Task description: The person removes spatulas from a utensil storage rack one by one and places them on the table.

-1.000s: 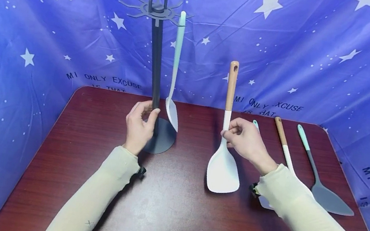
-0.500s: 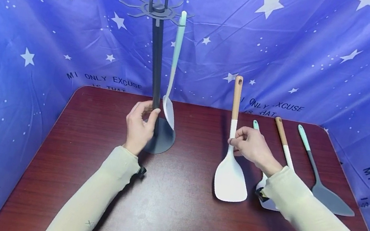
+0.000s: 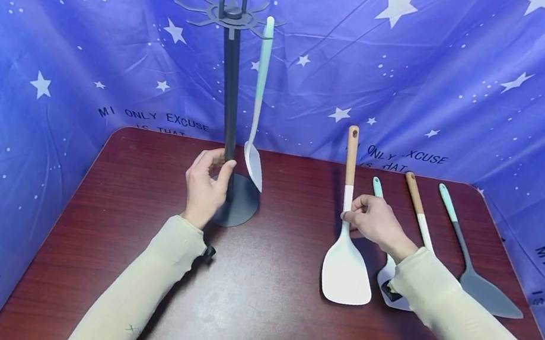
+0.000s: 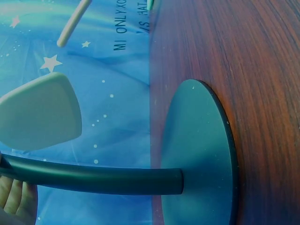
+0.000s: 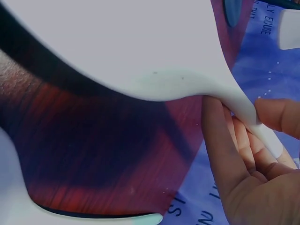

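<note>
My left hand [image 3: 206,188] grips the lower pole of a dark utensil stand [image 3: 228,96], fingers and thumb round it. From one hook of the stand's top ring hangs a mint-handled utensil [image 3: 262,72] with a pale flat head. Over the right half of the table, my right hand [image 3: 377,225] pinches the white neck of a spatula [image 3: 347,274] with a wooden handle. Its broad white blade points down toward me, handle up and away. In the right wrist view, the thumb and fingers [image 5: 218,140] close round the spatula neck [image 5: 243,108].
On the right lie a mint-handled white utensil [image 3: 377,186], partly hidden by the right arm, a wooden-handled white one [image 3: 422,222] and a grey turner [image 3: 487,291] with a mint handle end. The stand's round base [image 3: 241,204] rests on the table [image 3: 249,310]. Starry blue cloth [image 3: 306,97] surrounds it.
My right hand has moved right and down with the spatula, nearer the lying utensils. The hanging utensil swung slightly left, then back. My left hand stays on the pole.
</note>
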